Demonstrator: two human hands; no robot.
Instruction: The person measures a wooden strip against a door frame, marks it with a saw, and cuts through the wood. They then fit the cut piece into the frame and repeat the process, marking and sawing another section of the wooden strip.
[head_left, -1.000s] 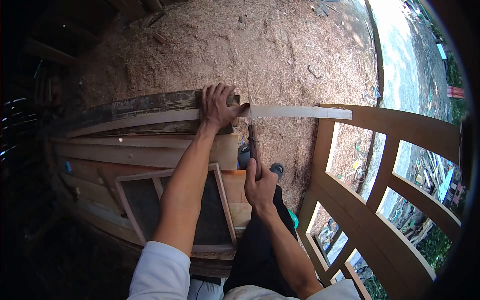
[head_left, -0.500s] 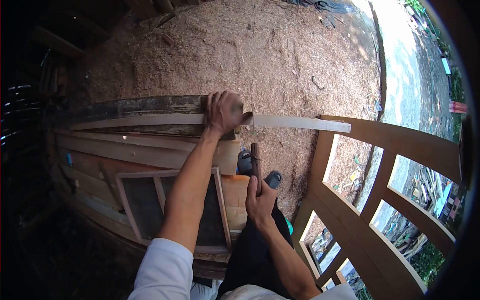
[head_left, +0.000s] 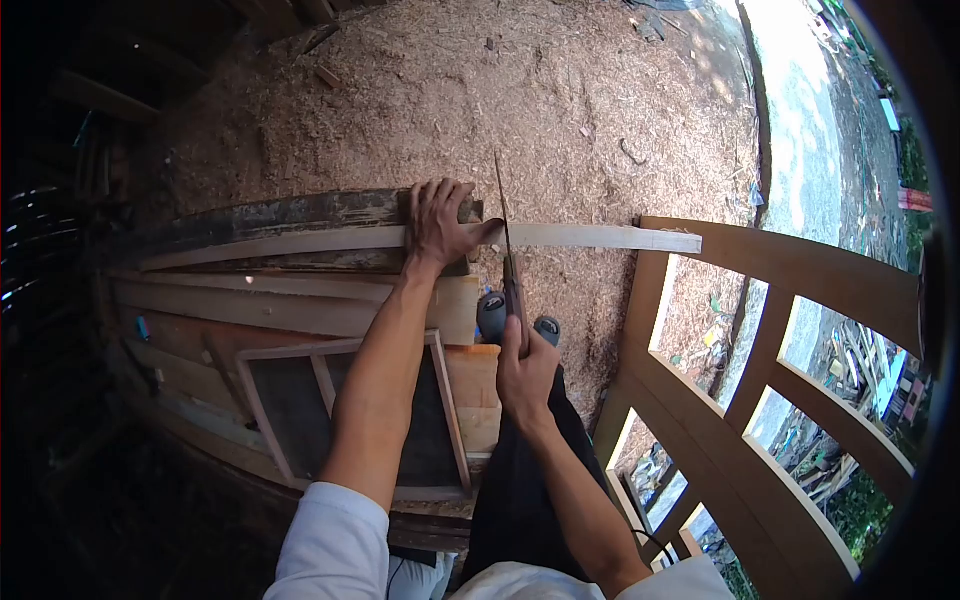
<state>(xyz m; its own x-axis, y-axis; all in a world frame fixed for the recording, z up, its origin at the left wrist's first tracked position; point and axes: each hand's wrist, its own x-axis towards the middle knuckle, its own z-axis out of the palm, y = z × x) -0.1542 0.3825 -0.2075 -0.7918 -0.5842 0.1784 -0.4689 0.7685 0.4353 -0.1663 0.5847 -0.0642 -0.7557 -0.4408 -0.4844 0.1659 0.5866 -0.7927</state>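
Observation:
A long, pale wooden strip [head_left: 600, 236] lies across the end of a dark, worn beam [head_left: 330, 212], its right part sticking out past the end. My left hand [head_left: 438, 228] clamps the strip down there, fingers bent over the far side and thumb stretched toward the saw. In my right hand [head_left: 527, 375] is the wooden handle of a handsaw [head_left: 513, 285]. The thin blade, seen nearly edge-on, crosses the strip just right of my left thumb and points away from me. How deep the teeth sit in the wood cannot be made out.
A large wooden frame [head_left: 690, 420] with several openings stands at right, close to the strip's free end. Boards [head_left: 250, 305] and a small framed panel [head_left: 300, 400] lie below the beam at left. Shavings cover the ground [head_left: 560, 110]; a sandalled foot [head_left: 491, 318] shows beneath.
The saw and my right hand have moved forward, so more blade reaches beyond the strip. My left hand stays at the same spot on the strip.

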